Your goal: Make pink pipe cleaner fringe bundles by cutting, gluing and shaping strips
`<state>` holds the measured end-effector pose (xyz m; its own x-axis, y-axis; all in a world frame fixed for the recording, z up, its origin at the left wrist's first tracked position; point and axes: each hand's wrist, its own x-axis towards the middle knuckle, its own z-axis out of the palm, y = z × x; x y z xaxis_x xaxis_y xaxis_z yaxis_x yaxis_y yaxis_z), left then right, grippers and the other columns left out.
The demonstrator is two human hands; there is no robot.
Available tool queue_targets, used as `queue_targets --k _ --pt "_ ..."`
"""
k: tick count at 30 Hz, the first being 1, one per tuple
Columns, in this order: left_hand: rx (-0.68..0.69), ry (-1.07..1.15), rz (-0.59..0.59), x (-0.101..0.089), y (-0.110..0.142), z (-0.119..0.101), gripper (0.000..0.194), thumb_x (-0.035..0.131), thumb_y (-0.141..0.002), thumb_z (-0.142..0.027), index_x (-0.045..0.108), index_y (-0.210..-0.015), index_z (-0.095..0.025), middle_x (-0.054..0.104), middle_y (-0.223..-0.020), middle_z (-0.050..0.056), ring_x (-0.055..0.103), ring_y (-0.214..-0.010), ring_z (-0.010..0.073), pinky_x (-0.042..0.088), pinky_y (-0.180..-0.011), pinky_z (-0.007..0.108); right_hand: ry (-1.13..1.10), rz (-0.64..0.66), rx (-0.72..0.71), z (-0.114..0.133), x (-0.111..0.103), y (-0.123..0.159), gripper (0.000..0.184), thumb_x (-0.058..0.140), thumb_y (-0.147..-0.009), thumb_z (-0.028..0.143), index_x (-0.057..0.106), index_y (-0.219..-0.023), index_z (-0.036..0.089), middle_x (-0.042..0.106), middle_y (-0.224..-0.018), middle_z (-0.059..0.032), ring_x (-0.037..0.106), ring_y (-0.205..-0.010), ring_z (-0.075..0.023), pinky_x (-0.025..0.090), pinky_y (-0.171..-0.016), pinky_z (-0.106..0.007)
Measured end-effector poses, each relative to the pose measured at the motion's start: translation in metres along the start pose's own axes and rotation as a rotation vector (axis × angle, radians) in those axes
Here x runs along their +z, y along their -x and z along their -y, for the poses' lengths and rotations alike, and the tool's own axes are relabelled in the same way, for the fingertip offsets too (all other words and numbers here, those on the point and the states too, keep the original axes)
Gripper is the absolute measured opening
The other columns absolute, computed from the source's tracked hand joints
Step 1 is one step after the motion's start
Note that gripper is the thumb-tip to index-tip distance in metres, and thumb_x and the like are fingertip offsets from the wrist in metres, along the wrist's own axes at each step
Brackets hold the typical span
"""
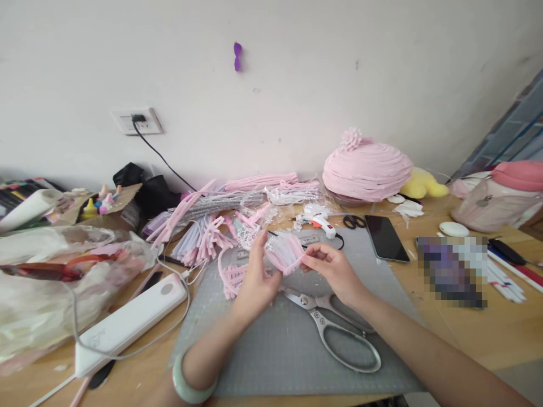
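My left hand [255, 280] and my right hand [335, 268] hold a small fan-shaped bundle of pink and white pipe cleaners [285, 254] between them, above the cutting mat [271, 350]. The left thumb and fingers close round its left side. On the right, my fingertips pinch its pink lower edge. Large metal scissors [322, 322] lie on the mat just below, blades partly hidden by my left hand. Beside my left hand sits another pink pipe-cleaner piece [231, 277], partly covered. A pale green bangle [189, 384] circles my left wrist.
Pipe-cleaner bundles [203, 240] heap behind the mat near a white glue gun [320, 223] and black-handled scissors [354, 220]. A phone [387, 238] lies right. A long white box-shaped device [131, 322] with cables lies left. A pink dome-shaped piece [367, 169] stands by the wall.
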<state>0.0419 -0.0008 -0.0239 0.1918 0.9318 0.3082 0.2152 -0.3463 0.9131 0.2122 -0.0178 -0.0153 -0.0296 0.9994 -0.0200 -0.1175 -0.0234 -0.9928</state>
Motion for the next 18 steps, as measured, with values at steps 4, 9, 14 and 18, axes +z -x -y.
queue_targets --k 4,9,14,18 --pt "-0.421 0.696 0.09 0.005 -0.001 -0.012 0.043 0.052 -0.074 -0.029 0.051 -0.114 -0.014 0.061 -0.11 0.012 0.057 -0.103 0.0255 0.044 -0.084 0.036 0.02 -0.026 -0.051 -0.002 0.003 0.001 0.02 0.068 -0.066 0.035 0.058 -0.072 0.018 0.06 -0.067 0.0016 0.058 -0.065 -0.0128 0.046 -0.066 -0.027" --pt "-0.437 0.712 0.183 0.009 0.002 -0.02 0.019 0.069 -0.067 -0.023 0.064 -0.081 -0.012 0.067 -0.082 0.006 0.061 -0.081 0.0191 0.043 -0.079 0.03 0.073 0.045 -0.108 -0.006 0.008 0.004 0.015 0.066 -0.068 0.031 0.058 -0.073 0.019 0.061 -0.069 0.0014 0.058 -0.066 -0.0126 0.046 -0.066 -0.027" --pt "-0.411 0.671 0.197 0.011 0.003 -0.019 0.014 0.069 -0.067 -0.023 0.065 -0.078 -0.013 0.067 -0.077 0.004 0.06 -0.078 0.0178 0.042 -0.078 0.03 0.07 0.058 -0.108 -0.009 0.011 0.007 0.014 0.066 -0.068 0.029 0.057 -0.072 0.019 0.059 -0.068 0.0017 0.057 -0.064 -0.0117 0.046 -0.064 -0.026" --pt "-0.415 0.707 0.144 0.014 0.003 -0.023 0.023 0.07 -0.066 -0.023 0.066 -0.086 -0.014 0.067 -0.078 0.003 0.059 -0.079 0.0169 0.042 -0.079 0.029 0.074 0.027 -0.097 -0.009 0.012 0.007 0.014 0.064 -0.069 0.028 0.054 -0.073 0.019 0.058 -0.066 0.0024 0.057 -0.062 -0.0114 0.047 -0.062 -0.025"
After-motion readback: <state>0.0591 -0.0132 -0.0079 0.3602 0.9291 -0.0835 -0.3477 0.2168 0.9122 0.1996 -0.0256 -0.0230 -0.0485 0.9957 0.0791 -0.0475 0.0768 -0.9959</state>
